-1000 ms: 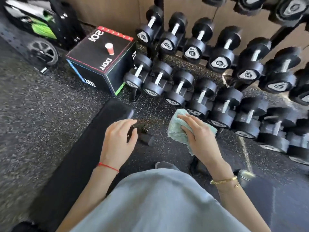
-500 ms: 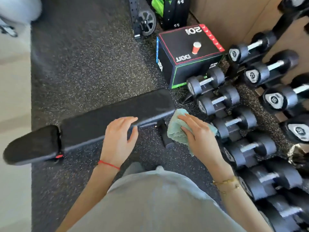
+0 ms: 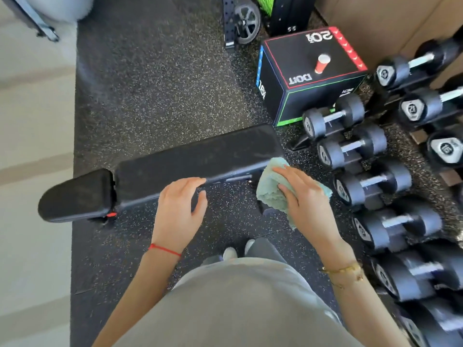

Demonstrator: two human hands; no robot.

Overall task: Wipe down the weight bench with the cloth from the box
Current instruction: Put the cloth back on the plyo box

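Observation:
A black padded weight bench (image 3: 190, 161) lies across the middle of the rubber floor, its short seat pad (image 3: 75, 196) at the left. My right hand (image 3: 303, 199) holds a light green cloth (image 3: 269, 189) just off the bench's right near corner. My left hand (image 3: 178, 209) hovers with relaxed fingers in front of the bench's near edge and holds nothing. The black box (image 3: 310, 73) stands behind the bench at the right.
A small red and white bottle (image 3: 322, 63) stands on the box. Several black dumbbells (image 3: 363, 146) fill a rack along the right. A wheeled machine (image 3: 246, 18) sits at the top. Pale flooring (image 3: 32, 146) borders the mat on the left.
The view has swung left, so the whole bench now shows lengthwise. Both hands keep their pose, with the cloth still in my right hand near the bench's right end.

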